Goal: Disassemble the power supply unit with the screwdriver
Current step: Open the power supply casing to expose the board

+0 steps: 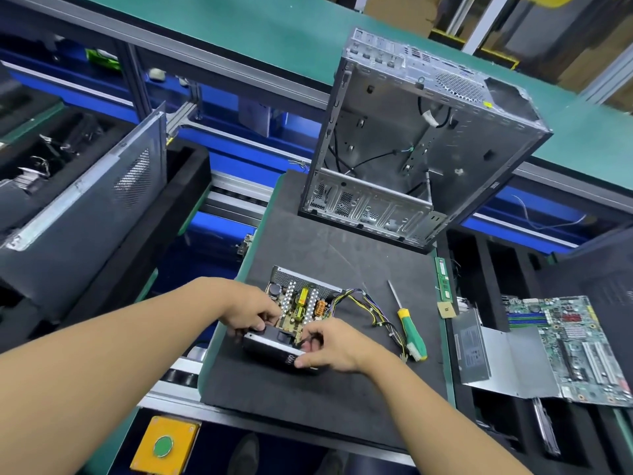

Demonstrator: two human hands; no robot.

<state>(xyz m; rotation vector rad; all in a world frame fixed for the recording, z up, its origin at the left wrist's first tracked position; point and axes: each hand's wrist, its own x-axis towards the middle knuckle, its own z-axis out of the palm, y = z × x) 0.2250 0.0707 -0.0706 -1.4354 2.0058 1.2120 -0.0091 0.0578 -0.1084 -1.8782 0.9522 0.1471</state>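
We hold the power supply (298, 308) with both hands, near the front left corner of the black mat (342, 389). Our left hand (250, 311) curls its fingers round the near end. Our right hand (330, 344) pinches the near right corner. The screwdriver (409, 323) lies loose by the wires (375, 313), toward the mat's right edge. The open computer case (411, 138) stands at the far edge

Feed bright, evenly lit from overhead; I see only soft, faint shadows on black mat (342, 262). Glare on computer case (394, 138) sheet metal, thin glint along power supply unit (274, 347) near edge. Heavy wide-angle bowing at borders, forearms (102, 354) stretched. Centre sharp for me; corners soft, top right washed out.
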